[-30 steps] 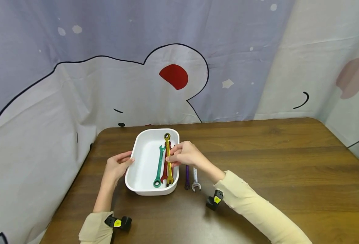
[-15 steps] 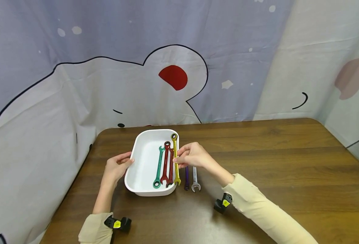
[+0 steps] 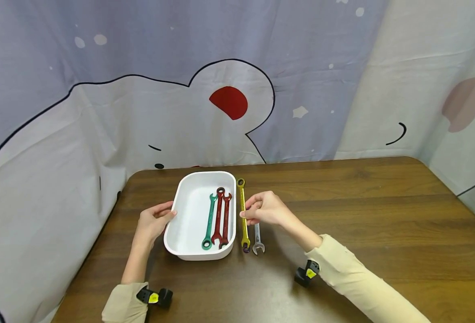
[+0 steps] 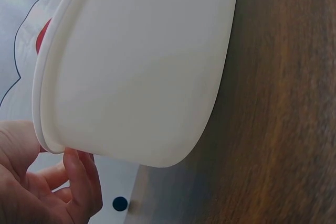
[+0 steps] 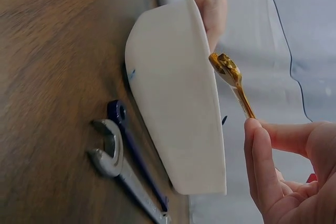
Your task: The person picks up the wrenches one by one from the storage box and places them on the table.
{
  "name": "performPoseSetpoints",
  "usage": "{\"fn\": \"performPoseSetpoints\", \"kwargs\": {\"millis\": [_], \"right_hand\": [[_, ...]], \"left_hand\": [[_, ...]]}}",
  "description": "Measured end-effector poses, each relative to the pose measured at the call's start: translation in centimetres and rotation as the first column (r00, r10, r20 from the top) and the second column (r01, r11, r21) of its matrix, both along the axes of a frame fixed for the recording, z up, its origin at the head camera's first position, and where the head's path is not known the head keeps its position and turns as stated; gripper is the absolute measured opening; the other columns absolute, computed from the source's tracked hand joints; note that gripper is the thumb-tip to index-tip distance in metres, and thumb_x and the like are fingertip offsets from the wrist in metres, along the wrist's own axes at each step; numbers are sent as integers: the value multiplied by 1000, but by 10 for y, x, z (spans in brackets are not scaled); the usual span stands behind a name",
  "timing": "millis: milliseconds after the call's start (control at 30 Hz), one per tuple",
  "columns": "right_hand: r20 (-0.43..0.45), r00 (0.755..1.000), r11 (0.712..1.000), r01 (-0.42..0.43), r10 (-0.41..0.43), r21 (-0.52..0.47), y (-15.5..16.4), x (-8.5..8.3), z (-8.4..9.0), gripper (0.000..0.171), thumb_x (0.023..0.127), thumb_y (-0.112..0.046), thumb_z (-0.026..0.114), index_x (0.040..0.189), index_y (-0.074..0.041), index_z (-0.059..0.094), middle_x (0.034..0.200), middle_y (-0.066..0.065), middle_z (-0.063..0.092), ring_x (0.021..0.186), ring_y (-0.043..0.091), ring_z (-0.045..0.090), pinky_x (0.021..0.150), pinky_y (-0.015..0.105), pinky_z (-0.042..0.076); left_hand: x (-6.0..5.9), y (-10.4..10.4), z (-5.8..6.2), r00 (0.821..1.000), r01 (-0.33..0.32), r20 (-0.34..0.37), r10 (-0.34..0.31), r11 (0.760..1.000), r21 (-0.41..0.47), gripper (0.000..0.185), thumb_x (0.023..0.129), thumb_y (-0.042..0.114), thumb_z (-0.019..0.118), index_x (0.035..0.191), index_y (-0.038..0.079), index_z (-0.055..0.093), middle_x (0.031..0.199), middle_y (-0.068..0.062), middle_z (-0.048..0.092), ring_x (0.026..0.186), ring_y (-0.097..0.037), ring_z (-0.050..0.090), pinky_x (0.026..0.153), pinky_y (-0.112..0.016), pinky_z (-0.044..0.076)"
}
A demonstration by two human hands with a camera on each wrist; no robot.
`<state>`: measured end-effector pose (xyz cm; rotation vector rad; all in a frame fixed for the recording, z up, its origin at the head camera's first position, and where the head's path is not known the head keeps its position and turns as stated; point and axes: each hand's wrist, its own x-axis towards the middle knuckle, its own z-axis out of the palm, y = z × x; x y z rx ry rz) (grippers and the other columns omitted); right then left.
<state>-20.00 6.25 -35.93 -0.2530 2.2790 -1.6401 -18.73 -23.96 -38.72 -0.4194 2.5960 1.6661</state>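
Observation:
My right hand (image 3: 266, 208) pinches a yellow combination wrench (image 3: 243, 224) by its shaft, just past the right rim of a white tub (image 3: 189, 211). In the right wrist view the yellow wrench (image 5: 242, 95) is held up off the table, level with the tub's rim. On the tub's left side, my left hand (image 3: 152, 224) grips the rim, thumb on top and fingers underneath, as the left wrist view shows. A green wrench (image 3: 209, 222) and two red wrenches (image 3: 219, 215) lie inside the tub.
On the table (image 3: 342, 215), right of the tub, lie a silver wrench (image 3: 258, 240) and a purple wrench (image 5: 137, 150), side by side. The purple one is mostly hidden in the head view. A patterned curtain (image 3: 310, 80) hangs behind the table.
My right hand has carried the yellow wrench rightward from above the tub, across its rim, to above the purple wrench. The left hand and the tub have stayed in place.

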Motion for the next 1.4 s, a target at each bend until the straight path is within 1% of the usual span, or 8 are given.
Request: {"fn": "performPoseSetpoints", "kwargs": {"millis": [100, 267, 533, 700, 1000, 1400], "right_hand": [[5, 1000, 1000, 7, -7, 6, 5, 2, -1, 22, 80, -6, 74, 94, 6, 62, 65, 4, 68, 59, 19, 68, 70, 42, 58], [12, 1000, 1000, 14, -14, -3, 12, 4, -5, 23, 80, -5, 73, 94, 8, 61, 67, 5, 69, 56, 14, 66, 68, 40, 58], [40, 998, 999, 40, -40, -13, 24, 3, -14, 24, 80, -2, 73, 95, 10, 60, 68, 7, 67, 57, 16, 66, 68, 40, 58], [37, 999, 1000, 28, -28, -10, 31, 2, -20, 25, 80, -2, 73, 97, 12, 60, 68, 6, 68, 55, 12, 64, 67, 38, 58], [63, 997, 999, 39, -40, 13, 41, 1, -32, 22, 80, 0, 72, 94, 12, 60, 64, 4, 66, 53, 11, 63, 65, 36, 58], [99, 993, 998, 56, -59, 33, 48, -1, -47, 22, 79, 0, 73, 94, 11, 60, 63, 4, 65, 52, 10, 62, 59, 30, 57]], "left_hand": [[0, 0, 0, 1000, 2, 2, -2, 1000, -4, 44, 92, 17, 64, 132, 2, 56, 118, -20, 63, 80, -2, 59, 65, -19, 51], [1, 0, 1, 1000, 2, 4, -2, 1000, -4, 44, 92, 17, 64, 132, 1, 56, 118, -20, 63, 80, -1, 58, 64, -19, 50], [0, -1, 0, 1000, 3, 12, -3, 1000, 0, 45, 92, 18, 64, 133, 2, 56, 120, -21, 62, 81, -2, 59, 66, -20, 51], [0, -2, -1, 1000, 3, 12, -3, 1000, 4, 44, 92, 17, 64, 133, 2, 56, 120, -20, 62, 81, -3, 59, 66, -20, 51], [1, -1, 0, 1000, -1, 14, 0, 1000, 27, 44, 92, 15, 63, 133, 1, 55, 116, -19, 64, 78, -2, 59, 63, -20, 50], [1, 0, 1, 1000, -1, 12, 1, 999, 36, 44, 92, 15, 64, 132, 2, 56, 113, -15, 66, 79, -3, 60, 63, -20, 51]]}}
